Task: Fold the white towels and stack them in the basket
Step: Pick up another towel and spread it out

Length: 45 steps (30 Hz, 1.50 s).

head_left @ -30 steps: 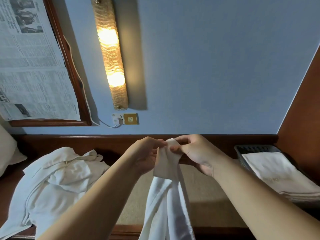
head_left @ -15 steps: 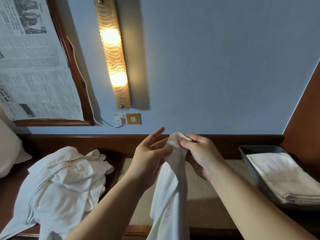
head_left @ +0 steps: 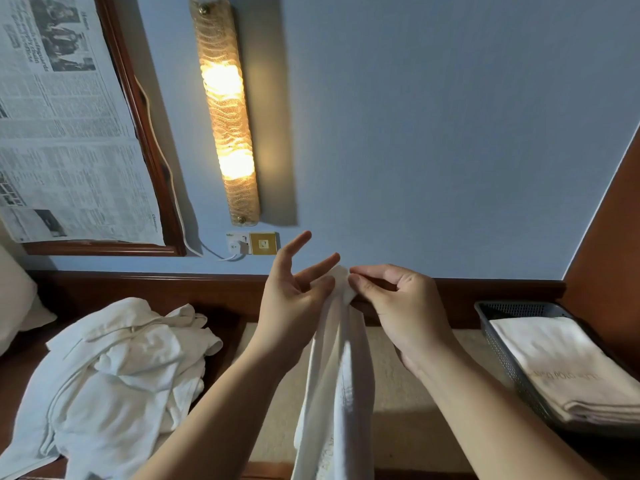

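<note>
Head view: a white towel (head_left: 334, 386) hangs over the desk (head_left: 401, 393), its top corner pinched by the right hand (head_left: 398, 303), the left hand (head_left: 294, 299) nipping it with spread fingers. Unfolded towels (head_left: 114, 375) lie left; the basket (head_left: 502, 344) right holds folded ones (head_left: 571, 368). Next, I'd judge, find the second corner.

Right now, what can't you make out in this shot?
- Hanging towel, head view: lower end cut off by the bottom edge.
- Basket: right side cut off; count of folded towels unclear.
- Towel lettering: too blurred.
- Left hand: its grip on the towel corner is unclear.
</note>
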Each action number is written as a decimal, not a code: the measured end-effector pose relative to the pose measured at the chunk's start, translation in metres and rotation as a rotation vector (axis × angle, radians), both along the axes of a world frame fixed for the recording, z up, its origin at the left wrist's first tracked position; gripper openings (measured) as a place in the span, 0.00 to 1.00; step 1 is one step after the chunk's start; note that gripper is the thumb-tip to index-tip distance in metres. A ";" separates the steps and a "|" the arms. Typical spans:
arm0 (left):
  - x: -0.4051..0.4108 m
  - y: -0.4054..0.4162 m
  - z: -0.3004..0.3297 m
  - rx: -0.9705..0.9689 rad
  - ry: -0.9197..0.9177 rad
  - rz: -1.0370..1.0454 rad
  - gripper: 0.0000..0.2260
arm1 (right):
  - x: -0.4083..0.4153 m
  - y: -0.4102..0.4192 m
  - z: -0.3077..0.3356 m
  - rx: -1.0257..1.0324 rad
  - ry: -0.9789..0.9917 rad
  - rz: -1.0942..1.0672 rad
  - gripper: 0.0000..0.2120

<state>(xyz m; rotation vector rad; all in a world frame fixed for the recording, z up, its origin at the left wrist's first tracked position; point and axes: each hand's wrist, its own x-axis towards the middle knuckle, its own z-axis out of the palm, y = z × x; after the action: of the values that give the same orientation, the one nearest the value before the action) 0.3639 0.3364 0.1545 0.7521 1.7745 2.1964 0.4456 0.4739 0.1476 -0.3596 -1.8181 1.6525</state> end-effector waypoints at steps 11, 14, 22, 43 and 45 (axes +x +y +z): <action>-0.004 0.006 0.017 -0.039 0.138 0.016 0.31 | -0.001 0.007 0.017 0.290 -0.003 0.154 0.11; -0.005 0.005 0.017 -0.019 0.104 -0.022 0.31 | 0.002 0.016 0.018 0.360 -0.054 0.234 0.16; -0.008 0.011 0.014 -0.010 0.057 -0.229 0.37 | -0.004 0.035 0.017 0.754 0.004 0.137 0.05; -0.028 -0.006 -0.009 -0.064 -0.151 -0.248 0.37 | -0.023 0.013 -0.022 0.879 0.053 0.056 0.04; -0.026 -0.007 -0.017 -0.103 -0.096 -0.200 0.35 | -0.025 0.012 -0.018 0.870 0.022 0.059 0.04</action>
<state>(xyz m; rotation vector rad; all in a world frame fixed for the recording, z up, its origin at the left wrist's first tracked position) 0.3377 0.3291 0.1376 0.7520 1.6735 1.9633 0.4208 0.4857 0.1298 0.1004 -2.3265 0.7540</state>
